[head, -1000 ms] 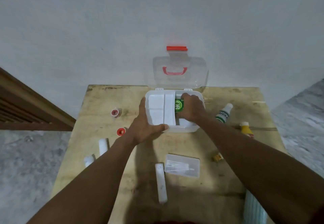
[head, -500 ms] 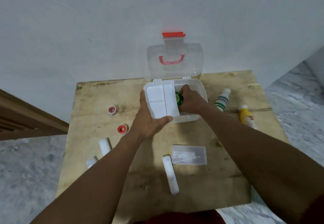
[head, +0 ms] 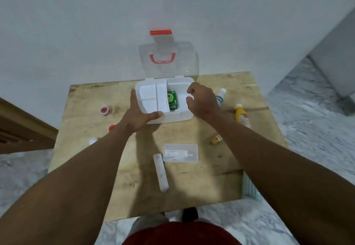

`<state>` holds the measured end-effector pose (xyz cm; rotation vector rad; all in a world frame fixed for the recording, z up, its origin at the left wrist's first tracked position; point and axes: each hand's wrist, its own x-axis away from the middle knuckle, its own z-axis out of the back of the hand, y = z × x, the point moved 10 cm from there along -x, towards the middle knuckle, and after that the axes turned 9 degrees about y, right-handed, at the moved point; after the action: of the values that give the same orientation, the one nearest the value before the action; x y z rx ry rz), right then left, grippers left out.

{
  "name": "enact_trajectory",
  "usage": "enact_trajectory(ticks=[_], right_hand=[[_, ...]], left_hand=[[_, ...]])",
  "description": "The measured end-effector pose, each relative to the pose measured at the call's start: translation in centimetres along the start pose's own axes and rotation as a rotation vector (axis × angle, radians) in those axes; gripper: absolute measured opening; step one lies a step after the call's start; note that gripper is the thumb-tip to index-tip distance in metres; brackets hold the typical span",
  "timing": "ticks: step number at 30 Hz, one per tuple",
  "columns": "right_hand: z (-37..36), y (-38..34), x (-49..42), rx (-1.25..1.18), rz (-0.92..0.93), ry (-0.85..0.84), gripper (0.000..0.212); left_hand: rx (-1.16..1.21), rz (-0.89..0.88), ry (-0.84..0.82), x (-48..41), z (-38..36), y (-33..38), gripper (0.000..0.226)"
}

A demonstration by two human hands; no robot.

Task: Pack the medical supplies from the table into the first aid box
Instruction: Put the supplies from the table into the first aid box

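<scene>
The white first aid box (head: 172,117) stands at the table's back edge, its clear lid (head: 167,58) with a red handle up against the wall. A white tray insert (head: 151,98) fills its left side and a green packet (head: 172,99) lies in the right compartment. My left hand (head: 139,113) grips the box's left front corner, thumb on the rim. My right hand (head: 200,100) hovers over the box's right edge, fingers loosely curled and holding nothing. On the table lie a white and green bottle (head: 220,97), a yellow bottle (head: 242,116), a small amber vial (head: 216,139), a clear flat case (head: 181,152) and a white tube (head: 161,171).
Two red and white tape rolls (head: 105,109) (head: 112,127) and a white roll (head: 93,140) sit on the wooden table's (head: 192,187) left side, partly hidden by my left arm. A pale ribbed object (head: 249,189) lies at the table's right front edge. A wooden frame (head: 23,127) is left.
My right hand has let go of the green packet, which now lies in the box, and has drawn back to the right. The camera view has tilted further down.
</scene>
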<state>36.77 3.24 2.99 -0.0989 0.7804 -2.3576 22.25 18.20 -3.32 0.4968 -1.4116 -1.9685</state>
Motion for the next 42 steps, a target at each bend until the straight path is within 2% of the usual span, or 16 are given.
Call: enact_trajectory(ticks=[3, 10, 13, 18, 22, 25, 29, 33, 38, 42], right_hand=[[2.0, 1.4, 2.7, 0.047, -0.048, 0.011, 0.028], [2.7, 7.5, 10.2, 0.219, -0.252, -0.124, 0.038], [4.0, 9.3, 12.8, 0.335, -0.311, -0.077, 0.035], [6.0, 12.4, 17.1, 0.548, -0.505, -0.018, 0.044], [5.8, 14.3, 20.1, 0.584, -0.667, -0.058, 0.051], [4.9, 15.2, 21.9, 0.529, -0.758, -0.073, 0.053], [3.9, 15.5, 22.5, 0.488, -0.770, -0.072, 0.061], [3.8, 14.7, 21.8, 0.464, -0.771, -0.065, 0.070], [4.8, 12.0, 18.7, 0.388, -0.728, -0.025, 0.092], [6.3, 8.3, 13.8, 0.222, -0.605, 0.069, 0.083]], left_hand=[[-0.003, 0.017, 0.026, 0.2, 0.0, -0.3, 0.097], [0.006, 0.063, 0.039, 0.0, -0.2, -1.2, 0.099], [0.005, 0.093, 0.037, -0.1, -0.1, -2.0, 0.104], [0.000, 0.139, 0.028, -0.1, 0.1, -2.5, 0.111], [-0.030, 0.186, 0.022, 0.0, 0.2, -2.7, 0.131], [-0.048, 0.192, 0.034, 0.0, 0.4, -2.8, 0.133], [-0.060, 0.202, 0.044, 0.1, 0.4, -3.0, 0.138], [-0.059, 0.204, 0.046, -0.1, -0.1, -3.3, 0.129], [-0.018, 0.175, 0.048, 0.0, -0.1, -2.8, 0.123], [0.010, 0.146, 0.040, 0.1, -0.1, -2.5, 0.117]])
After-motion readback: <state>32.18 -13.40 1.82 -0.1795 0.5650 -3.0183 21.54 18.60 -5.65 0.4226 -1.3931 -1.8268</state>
